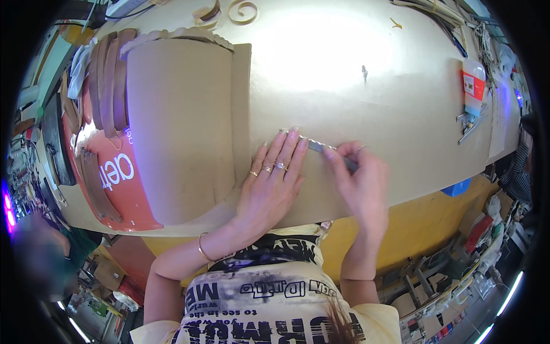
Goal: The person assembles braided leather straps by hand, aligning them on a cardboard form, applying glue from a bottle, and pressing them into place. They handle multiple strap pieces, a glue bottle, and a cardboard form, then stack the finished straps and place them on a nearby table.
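Our left hand (272,183) lies palm down at the centre of the frame, its fingers straight and close together, pressing but gripping nothing, while our right hand (364,178), slightly blurred, is curled with thumb and fingers pinched on a narrow grey strip with a pale, wavy upper edge (315,146). That strip lies just above the frame's centre, slanting down from our left fingertips to the right pinch; its material we cannot tell. We judge the step in hand to be steadying and working along this edge, and the next move to call for firm left fingertips and a light, even right pinch, lest the strip buckle. Around it spreads the pale tan, smooth-topped table (412,132). Just left of our left hand stands a large, bowed, brown sheet panel (180,126), partly over a glossy red board with white lettering (134,189); flat brown strips (106,80) lie in the upper left. As for containers, a white plastic bottle with an orange-red band (474,86) lies at the upper right beside small silvery metal pieces (471,126), and its contents we cannot make out. Below the table's right edge shows a blue plastic bin (457,188), its inside hidden from us.
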Available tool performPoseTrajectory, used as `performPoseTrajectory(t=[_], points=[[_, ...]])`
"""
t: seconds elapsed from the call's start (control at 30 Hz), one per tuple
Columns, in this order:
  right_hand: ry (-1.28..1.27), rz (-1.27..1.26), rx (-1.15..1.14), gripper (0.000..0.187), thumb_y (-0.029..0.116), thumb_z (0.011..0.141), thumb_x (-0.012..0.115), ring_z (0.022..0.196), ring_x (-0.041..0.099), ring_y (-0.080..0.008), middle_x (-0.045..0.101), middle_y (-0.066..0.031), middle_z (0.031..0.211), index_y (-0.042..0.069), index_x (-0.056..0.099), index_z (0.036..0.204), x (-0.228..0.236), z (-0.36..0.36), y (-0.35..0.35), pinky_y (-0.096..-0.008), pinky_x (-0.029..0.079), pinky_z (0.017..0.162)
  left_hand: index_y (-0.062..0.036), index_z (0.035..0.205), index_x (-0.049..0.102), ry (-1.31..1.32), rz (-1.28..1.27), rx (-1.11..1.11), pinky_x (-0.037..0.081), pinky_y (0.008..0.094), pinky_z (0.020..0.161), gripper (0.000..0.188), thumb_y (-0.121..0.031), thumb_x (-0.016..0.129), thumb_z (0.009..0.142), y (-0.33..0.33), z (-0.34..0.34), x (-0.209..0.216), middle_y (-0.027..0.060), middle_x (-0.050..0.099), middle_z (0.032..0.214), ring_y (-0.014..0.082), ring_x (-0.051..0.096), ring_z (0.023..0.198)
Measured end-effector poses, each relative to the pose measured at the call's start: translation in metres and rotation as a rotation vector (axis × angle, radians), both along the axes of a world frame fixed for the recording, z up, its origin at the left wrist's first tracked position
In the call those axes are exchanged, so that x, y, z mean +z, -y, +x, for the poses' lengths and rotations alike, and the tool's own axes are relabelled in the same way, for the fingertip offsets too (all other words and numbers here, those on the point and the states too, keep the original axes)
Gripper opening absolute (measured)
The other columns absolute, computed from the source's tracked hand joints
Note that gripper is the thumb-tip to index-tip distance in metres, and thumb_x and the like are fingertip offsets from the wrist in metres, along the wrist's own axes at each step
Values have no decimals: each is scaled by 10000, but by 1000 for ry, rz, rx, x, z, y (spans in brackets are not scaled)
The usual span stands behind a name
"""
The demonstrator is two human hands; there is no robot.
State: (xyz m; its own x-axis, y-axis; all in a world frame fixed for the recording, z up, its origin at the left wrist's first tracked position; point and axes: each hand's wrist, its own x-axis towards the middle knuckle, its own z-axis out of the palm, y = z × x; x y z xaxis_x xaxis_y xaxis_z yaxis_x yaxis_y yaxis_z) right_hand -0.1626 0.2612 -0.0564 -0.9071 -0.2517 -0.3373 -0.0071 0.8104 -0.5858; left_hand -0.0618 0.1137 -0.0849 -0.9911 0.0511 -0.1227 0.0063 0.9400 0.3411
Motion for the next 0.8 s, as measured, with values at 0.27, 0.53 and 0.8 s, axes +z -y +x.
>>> performPoseTrajectory(t=[0.27, 0.53, 0.8], points=[[215, -47, -24, 285, 297, 879, 699, 499, 580, -218, 625, -117, 601, 18, 684, 829, 8, -17, -31, -329, 446, 522, -47, 1474, 368, 22, -60, -23, 309, 440, 1147, 720, -261, 662, 853, -2, 1, -3, 142, 342, 1534, 291, 328, 1421], [91, -66, 30, 246, 204, 888, 707, 522, 484, -62, 552, -28, 561, -17, 650, 798, 1, -14, -30, -241, 385, 490, -63, 1476, 367, 19, -83, -46, 327, 454, 1135, 693, -239, 652, 869, -1, 0, -2, 181, 329, 1530, 337, 343, 1404], [124, 2, 31, 251, 270, 861, 694, 618, 666, -289, 673, -156, 684, 25, 688, 808, 6, -16, -29, -365, 492, 587, -115, 1484, 381, -7, -74, -65, 353, 476, 1115, 650, -177, 621, 883, -2, -3, 1, 226, 330, 1512, 381, 365, 1384]])
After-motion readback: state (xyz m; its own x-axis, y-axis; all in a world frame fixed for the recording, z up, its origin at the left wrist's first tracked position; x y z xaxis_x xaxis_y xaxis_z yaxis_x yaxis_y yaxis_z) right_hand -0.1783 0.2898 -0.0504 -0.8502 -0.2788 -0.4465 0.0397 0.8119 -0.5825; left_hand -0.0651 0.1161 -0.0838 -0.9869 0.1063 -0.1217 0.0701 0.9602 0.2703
